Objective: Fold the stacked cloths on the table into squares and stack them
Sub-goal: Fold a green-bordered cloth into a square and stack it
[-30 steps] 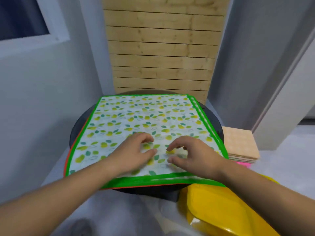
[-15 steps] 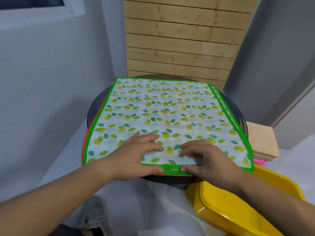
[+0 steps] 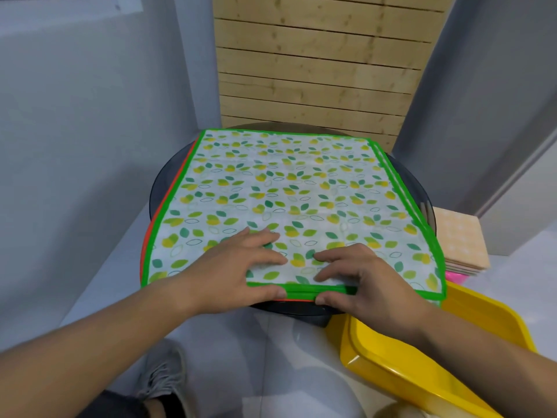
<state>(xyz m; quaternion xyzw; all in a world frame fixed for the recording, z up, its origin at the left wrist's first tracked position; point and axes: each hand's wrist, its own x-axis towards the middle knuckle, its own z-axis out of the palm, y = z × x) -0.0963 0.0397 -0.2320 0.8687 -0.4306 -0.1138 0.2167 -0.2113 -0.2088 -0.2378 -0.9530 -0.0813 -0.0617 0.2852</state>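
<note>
Bright, even light; soft shadows; wide-angle bending at the edges.

Head view, forward-down, close above table (image 3: 187,164)

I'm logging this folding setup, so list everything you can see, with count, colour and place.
leaf-print cloth: one, white with green and yellow leaves and a green border, spread on top of the table
lower cloths: at least two, orange and green edges showing, under the leaf-print cloth
round table: one, dark, centre
peach folded stack: one pile, right of the table
pink item: one, under that pile
yellow tray: one, lower right
wooden slat panel: one, pale, behind the table
shoe: one, grey, bottom
left hand: pinches the cloth's near edge
right hand: pinches the same edge
</note>
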